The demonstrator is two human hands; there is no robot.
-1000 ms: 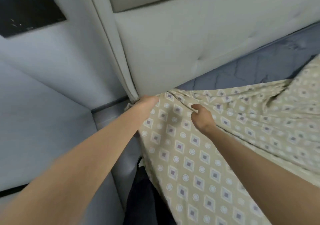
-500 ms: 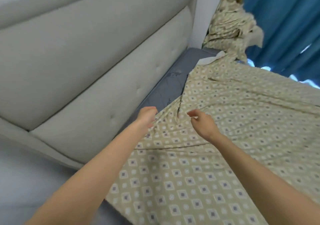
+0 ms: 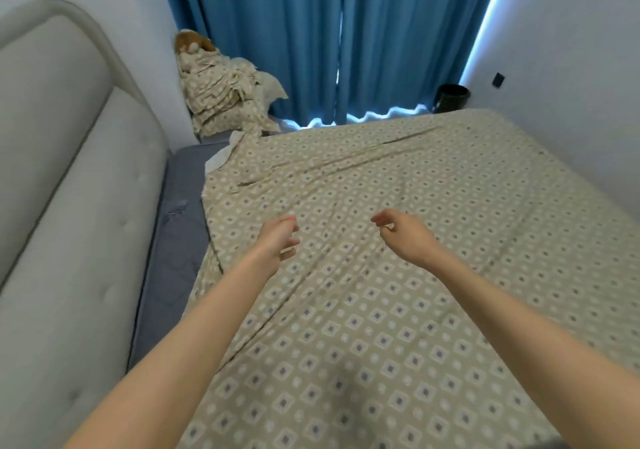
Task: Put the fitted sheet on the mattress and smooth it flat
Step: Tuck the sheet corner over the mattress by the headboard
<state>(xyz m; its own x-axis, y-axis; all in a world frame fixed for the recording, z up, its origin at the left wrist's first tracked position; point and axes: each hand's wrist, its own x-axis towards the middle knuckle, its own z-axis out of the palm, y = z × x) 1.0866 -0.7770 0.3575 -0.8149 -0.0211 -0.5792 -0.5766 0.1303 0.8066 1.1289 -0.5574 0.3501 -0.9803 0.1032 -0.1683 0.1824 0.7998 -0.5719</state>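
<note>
1. Fitted sheet: beige, grey diamonds & white dots. Spread over most of the bed top, reaching far edge & right side. Head-side edge stops short of the headboard. Long creases run diag. from near left toward far right. Far-left corner lies loose on top, white underside turned up.
2. Mattress: grey-blue. Bare strip shows betw. sheet edge & headboard, along head side.
3. Headboard: pale grey, padded, button-tufted. Left of view, right against the mattress.
4. L hand: over the sheet, near its head-side edge. Fingers loosely curled & apart, gripping nothing. Contact w/ sheet: cannot tell.
5. R hand: beside L hand but apart from it, also over the sheet. Fingers relaxed, slightly bent, nothing held.
6. Bedding pile: same print as sheet, crumpled. Far-left corner, against wall & curtain, at far end of the mattress. Brown-&-white soft item on top, type unclear.
7. Curtain: blue, drawn, far wall. Daylight shows at hem & right edge.
8. Bin: black, beyond far-right corner of bed, near the curtain. Lower part hidden by bed.
9. Wall plate: small, dark, on right wall, near bin.
</note>
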